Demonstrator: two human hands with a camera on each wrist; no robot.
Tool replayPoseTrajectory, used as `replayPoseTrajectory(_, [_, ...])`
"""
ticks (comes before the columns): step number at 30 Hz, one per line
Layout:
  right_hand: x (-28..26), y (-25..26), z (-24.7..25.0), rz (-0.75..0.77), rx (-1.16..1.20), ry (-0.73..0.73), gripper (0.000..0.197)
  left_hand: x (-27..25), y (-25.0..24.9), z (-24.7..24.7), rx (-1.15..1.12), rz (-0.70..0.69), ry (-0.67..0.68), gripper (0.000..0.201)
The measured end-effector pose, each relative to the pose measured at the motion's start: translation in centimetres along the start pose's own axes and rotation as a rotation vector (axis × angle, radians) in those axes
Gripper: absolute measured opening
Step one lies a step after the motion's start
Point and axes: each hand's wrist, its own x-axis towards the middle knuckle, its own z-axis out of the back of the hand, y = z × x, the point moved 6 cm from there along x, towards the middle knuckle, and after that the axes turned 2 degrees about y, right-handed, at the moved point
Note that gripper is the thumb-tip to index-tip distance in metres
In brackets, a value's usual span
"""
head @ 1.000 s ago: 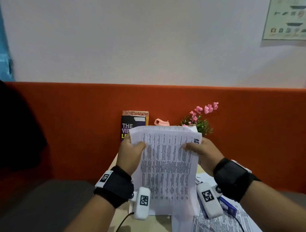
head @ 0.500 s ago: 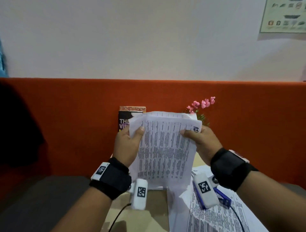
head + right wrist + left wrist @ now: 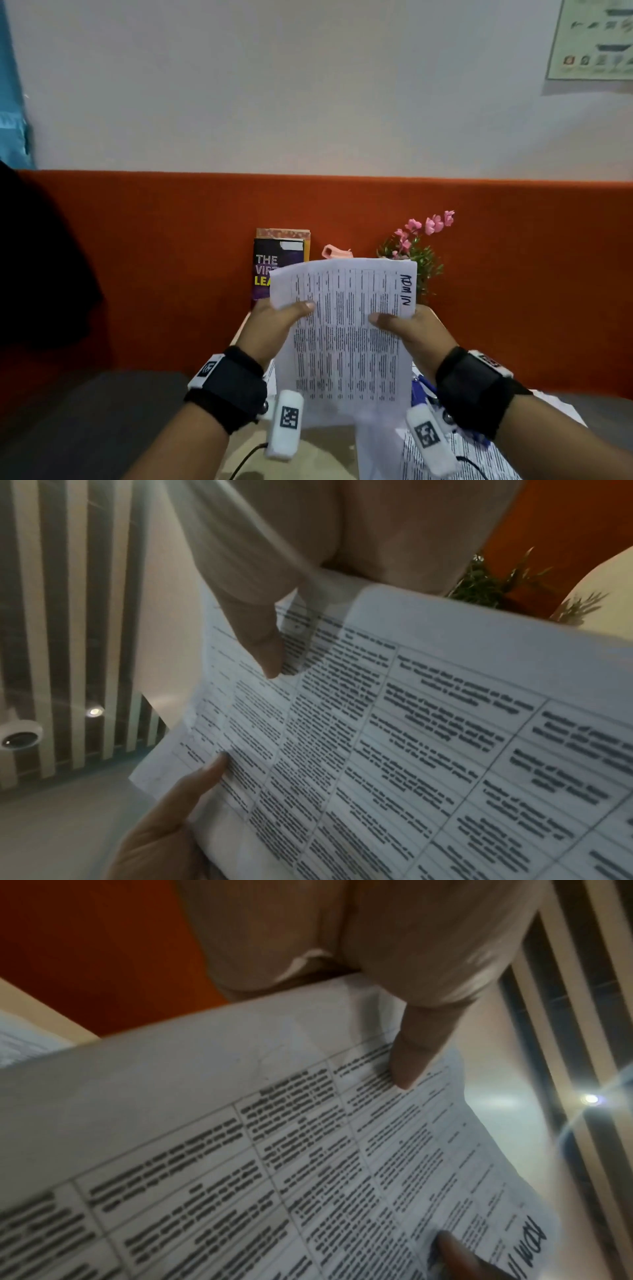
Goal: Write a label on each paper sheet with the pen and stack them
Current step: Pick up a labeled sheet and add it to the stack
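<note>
1. Left hand [image 3: 274,320] and right hand [image 3: 416,330] each grasp a side of the upright white printed paper sheets [image 3: 346,342], above the beige table [image 3: 318,455].
2. Handwritten black label [image 3: 407,289] sits at the front sheet's one o'clock corner: labelling apparently done.
3. More printed sheets [image 3: 479,455] lie at five o'clock; stacking remains unfinished.

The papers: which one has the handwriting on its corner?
The printed sheet held upright in both hands; black marker writing sits at its top right corner. The sheets on the table show none.
</note>
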Motion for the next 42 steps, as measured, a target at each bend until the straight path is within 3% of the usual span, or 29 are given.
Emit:
replayPoseTrajectory(7, [0.1, 0.3, 0.6, 0.0, 0.039, -0.025, 0.029, -0.2, -0.2, 0.0, -0.167, 0.002, -0.019, 0.025])
replayPoseTrajectory(12, [0.1, -0.7, 0.8, -0.03, 0.085, -0.039, 0.032, -1.0, 2.6, -0.8, -0.129, -0.005, -0.068, 0.029])
replayPoseTrajectory(15, [0.4, 0.1, 1.0, 0.002, 0.038, -0.035, 0.035, -1.0, 2.9, -0.9, -0.079, -0.026, -0.094, 0.021])
replayPoseTrajectory(18, [0.8, -0.7, 1.8, -0.016, -0.248, 0.049, 0.041, -0.8, 2.7, -0.8, -0.054, -0.018, -0.094, 0.017])
replayPoseTrajectory(20, [0.9, -1.9, 3.6, -0.097, -0.686, 0.087, 0.054, -0.2, 3.3, -0.2, -0.038, 0.008, -0.103, 0.02])
replayPoseTrajectory(23, [-0.6, -5.2, 7.3, -0.378, -1.386, 0.222, 0.084, 0.8, 4.9, 1.1, -0.003, 0.051, -0.126, 0.049])
replayPoseTrajectory(25, [-2.1, -7.8, 8.5, -0.579, -1.53, 0.358, 0.107, 1.2, 5.5, 1.0, -0.032, 0.069, -0.108, 0.053])
replayPoseTrajectory(26, [-2.6, -8.6, 8.6, -0.645, -1.519, 0.413, 0.109, 1.1, 5.2, 0.7, -0.053, 0.071, -0.1, 0.046])
replayPoseTrajectory(28, [-3.1, -8.9, 8.1, -0.676, -1.428, 0.455, 0.092, 1.0, 5.0, 0.0, -0.103, 0.093, -0.075, 0.029])
replayPoseTrajectory(33, [-2.9, -8.2, 6.1, -0.554, -1.336, 0.436, 0.052, 0.9, 5.5, -0.8, -0.115, 0.127, -0.085, 0.017])
replayPoseTrajectory(36, [-3.1, -9.2, 5.4, -0.615, -1.305, 0.467, 0.058, 0.4, 5.3, -1.1, -0.101, 0.117, -0.09, 0.022])
replayPoseTrajectory(38, [-2.2, -8.1, 6.1, -0.565, -1.375, 0.366, 0.07, 0.2, 5.3, -1.1, -0.072, 0.104, -0.09, 0.024])
replayPoseTrajectory(40, [-0.4, -3.9, 6.7, -0.289, -1.403, 0.069, 0.055, -0.1, 5.3, -0.9, -0.046, 0.082, -0.096, 0.024])
replayPoseTrajectory(42, [0.3, 2.6, 5.3, 0.176, -1.288, -0.192, 0.017, -0.2, 5.3, -1.2, -0.016, 0.058, -0.095, 0.024])
